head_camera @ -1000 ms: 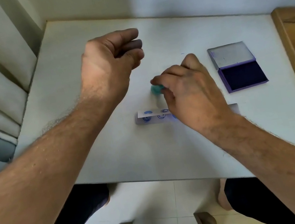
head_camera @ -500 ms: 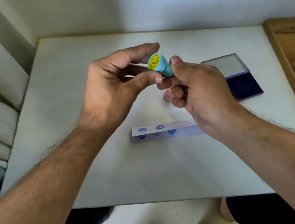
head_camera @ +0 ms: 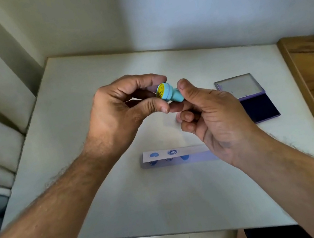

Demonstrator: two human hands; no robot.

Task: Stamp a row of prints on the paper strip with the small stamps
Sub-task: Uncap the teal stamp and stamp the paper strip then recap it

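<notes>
I see my left hand (head_camera: 121,112) and right hand (head_camera: 211,113) raised above the white table (head_camera: 103,201), both pinching a small turquoise plastic stamp with a yellow smiley cap (head_camera: 168,95). Nearer me lies the white paper strip with blue prints (head_camera: 170,154). Far right sits an open purple ink pad (head_camera: 253,99).
</notes>
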